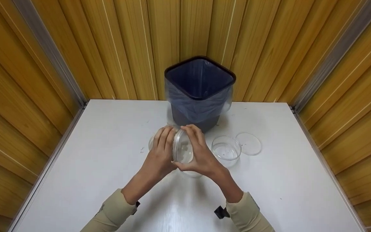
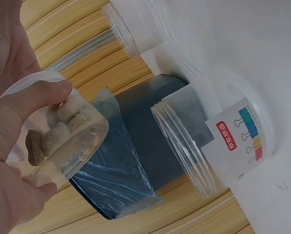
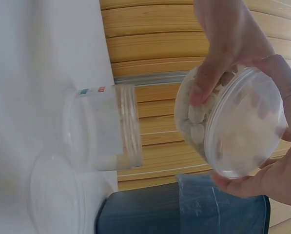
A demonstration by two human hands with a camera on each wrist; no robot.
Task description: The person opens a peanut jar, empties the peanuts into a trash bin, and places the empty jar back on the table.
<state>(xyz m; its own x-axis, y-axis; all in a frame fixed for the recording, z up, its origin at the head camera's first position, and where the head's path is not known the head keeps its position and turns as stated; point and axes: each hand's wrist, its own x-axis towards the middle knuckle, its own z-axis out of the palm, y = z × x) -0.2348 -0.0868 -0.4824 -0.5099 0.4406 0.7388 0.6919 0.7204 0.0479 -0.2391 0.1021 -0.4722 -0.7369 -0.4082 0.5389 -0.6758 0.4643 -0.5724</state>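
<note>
A clear plastic jar [image 2: 94, 129] is held tilted on its side between both hands, above the table. Pale and brown lumps [image 2: 62, 131] lie inside it. My left hand [image 1: 161, 153] grips the jar's body, its thumb across the clear wall. My right hand [image 1: 203, 154] grips the clear lid [image 3: 245, 126] at the jar's end, fingers and thumb spread round the rim. Lid and jar sit against each other. A second clear jar with a label [image 2: 235, 134] stands beyond my left hand, mostly hidden by it in the head view.
On the white table [image 1: 108, 180], an uncovered clear jar [image 1: 226, 148] stands to the right, beside a flat clear lid [image 1: 249, 144]. Another clear lid [image 1: 192, 174] lies beneath my hands. Behind them is a dark bin [image 1: 200, 106] lined with a bluish bag. Wood-patterned walls [image 1: 134, 48] enclose three sides.
</note>
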